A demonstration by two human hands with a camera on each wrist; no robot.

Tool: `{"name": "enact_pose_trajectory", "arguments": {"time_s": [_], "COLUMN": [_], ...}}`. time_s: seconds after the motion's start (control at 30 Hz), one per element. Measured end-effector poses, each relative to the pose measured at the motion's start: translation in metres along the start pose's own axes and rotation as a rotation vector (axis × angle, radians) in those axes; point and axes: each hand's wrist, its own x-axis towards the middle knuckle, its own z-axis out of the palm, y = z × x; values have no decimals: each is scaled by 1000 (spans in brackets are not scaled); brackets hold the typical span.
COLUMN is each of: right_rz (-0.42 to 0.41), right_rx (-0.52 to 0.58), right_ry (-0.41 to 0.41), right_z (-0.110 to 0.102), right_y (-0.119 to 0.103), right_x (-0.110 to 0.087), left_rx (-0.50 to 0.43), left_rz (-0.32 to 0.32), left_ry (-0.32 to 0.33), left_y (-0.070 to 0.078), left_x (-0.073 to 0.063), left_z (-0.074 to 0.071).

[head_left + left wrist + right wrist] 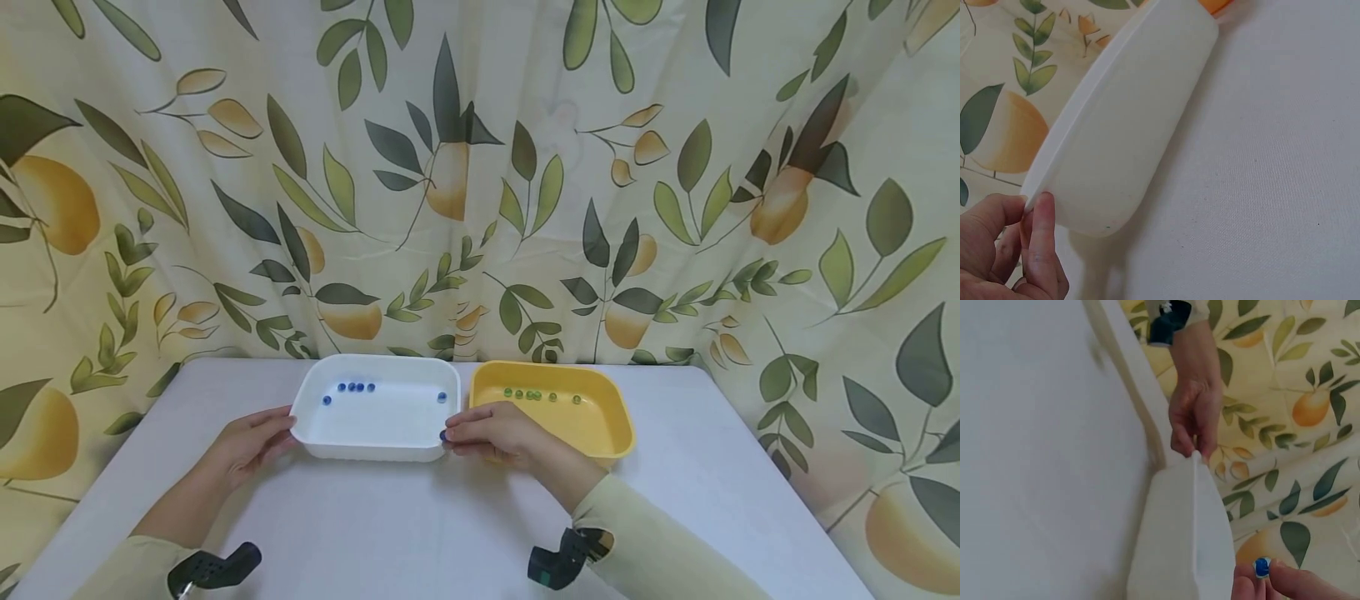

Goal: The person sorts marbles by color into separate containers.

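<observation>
My left hand pinches the left rim of a white plastic tray, thumb above and fingers underneath, as the left wrist view shows. Between the thumb and fingers of my right hand is a blue glass marble, held at the tray's right rim. Several other blue marbles lie inside the white tray, most toward its back left and one near the right wall. Beside it stands a yellow tray with several green marbles across its floor; my right hand covers its front left corner.
Both trays stand side by side toward the back of a table with a white cloth. Behind the table hangs a curtain printed with fruit and leaves. Each wrist carries a black camera mount.
</observation>
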Motion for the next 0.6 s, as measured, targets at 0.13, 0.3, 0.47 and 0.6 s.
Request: {"name": "enact_pose_trajectory", "arguments": {"time_s": [0.13,0.3,0.47,0.6], "right_rz": [10,34,73,100], "right_rx": [44,54,30,63], "right_ry": [27,71,113,124], "right_z": [2,5,10,13], "right_y": [-10,-20,-26,-29], "right_x": [15,36,50,57], "left_rx": [3,17,26,14], "left_rz": [1,4,-4,-11], "left_ry": [2,2,2,4], "left_y": [1,2,2,3], "left_x": [0,0,-2,-2], "left_z": [0,1,2,2]}}
